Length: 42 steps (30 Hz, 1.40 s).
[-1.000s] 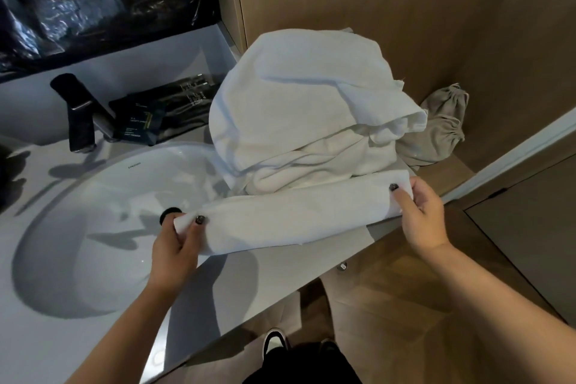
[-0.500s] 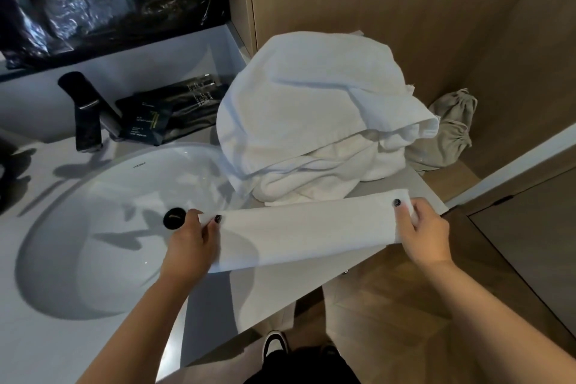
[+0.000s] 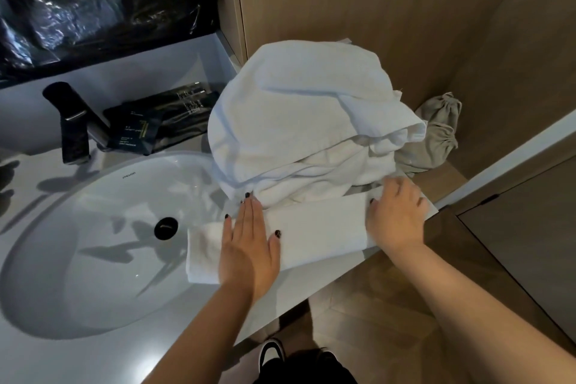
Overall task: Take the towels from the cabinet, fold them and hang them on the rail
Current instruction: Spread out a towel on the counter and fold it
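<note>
- A pale grey table (image 3: 93, 362) ran along the left, with an oval white basin (image 3: 93, 259) sunk into it and a black drain plug (image 3: 165, 228) at its bottom.
- A black tap (image 3: 70, 125) stood behind the basin, dark packets (image 3: 156, 125) just beside it.
- Crumpled black plastic sheeting (image 3: 103, 0) covered the wall above.
- Light wood panels (image 3: 358, 9) rose at the back and right.
- The floor (image 3: 389, 321) was wood-toned.
- Hard light threw sharp shadows into the basin.
</note>
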### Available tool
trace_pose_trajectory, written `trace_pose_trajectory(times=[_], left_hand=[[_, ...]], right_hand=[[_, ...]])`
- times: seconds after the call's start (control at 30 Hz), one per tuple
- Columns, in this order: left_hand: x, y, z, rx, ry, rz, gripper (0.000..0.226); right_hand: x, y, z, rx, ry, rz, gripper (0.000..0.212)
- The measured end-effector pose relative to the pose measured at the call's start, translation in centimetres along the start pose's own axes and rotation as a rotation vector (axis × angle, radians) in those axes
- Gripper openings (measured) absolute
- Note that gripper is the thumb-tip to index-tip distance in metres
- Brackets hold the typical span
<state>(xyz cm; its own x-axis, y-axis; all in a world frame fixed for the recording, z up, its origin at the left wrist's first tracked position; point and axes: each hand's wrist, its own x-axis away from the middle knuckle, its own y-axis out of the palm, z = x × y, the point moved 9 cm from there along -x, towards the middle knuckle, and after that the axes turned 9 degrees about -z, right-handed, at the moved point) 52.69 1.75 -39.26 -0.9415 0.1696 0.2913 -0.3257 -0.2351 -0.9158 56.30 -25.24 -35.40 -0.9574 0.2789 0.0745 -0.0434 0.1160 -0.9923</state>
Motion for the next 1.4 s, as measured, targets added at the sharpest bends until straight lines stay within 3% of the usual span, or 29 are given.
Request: trace_pose_trajectory(times=[0.1,0.13,0.2,0.27,0.43,0.63,0.87,1.03,1.13,1.27,1.4], left_hand=[[-0.3,0.9,-0.3,-0.129,-0.008,0.015,0.075],[-0.2,0.6,-0.3,-0.137,0.000,0.047,0.074],[-0.3,0.5,-0.4,-0.135,0.012,0.081,0.071],[-0.4,0.7,-0.6,-0.140,0.001,0.076,0.073],[0.3,0.9,-2.8,-0.124,-0.129,0.003,0.086],[0.6,-0.1,-3.7,-0.063,-0.129,0.036,0.080],[-1.0,0.6,-6.8,0.312,-0.220,-0.157,0.089],[-0.9,1.3,-8.8,0.363,-0.259,-0.307,0.103],[-0.7,1.4,-9.5,0.347,-0.275,-0.310,0.105],[-0.8,0.8,-10.3,0.379,-0.263,-0.169,0.105],[-0.9,1.2,-11.9,0.450,-0.306,-0.161,0.106]], right_hand=[[3.7,-0.2,-7.7,-0.054,-0.496,0.121,0.049],[5.7,1.3,-10.2,-0.039,-0.647,0.061,0.054],[7.8,4.7,-12.5,0.014,-0.723,-0.136,0.062],[7.3,5.7,-11.9,0.003,-0.679,-0.184,0.058],[4.9,6.5,-7.2,0.105,-0.614,-0.235,0.074],[3.3,5.6,-2.6,0.124,-0.364,-0.267,0.085],[2.4,5.7,-2.5,0.116,-0.339,-0.384,0.084],[1.8,5.5,-1.2,0.066,-0.047,-0.398,0.077],[2.1,4.8,-0.8,-0.046,0.066,-0.361,0.079],[3.0,2.5,1.0,-0.256,0.182,-0.211,0.074],[4.1,3.0,4.3,-0.761,0.493,-0.351,0.075]])
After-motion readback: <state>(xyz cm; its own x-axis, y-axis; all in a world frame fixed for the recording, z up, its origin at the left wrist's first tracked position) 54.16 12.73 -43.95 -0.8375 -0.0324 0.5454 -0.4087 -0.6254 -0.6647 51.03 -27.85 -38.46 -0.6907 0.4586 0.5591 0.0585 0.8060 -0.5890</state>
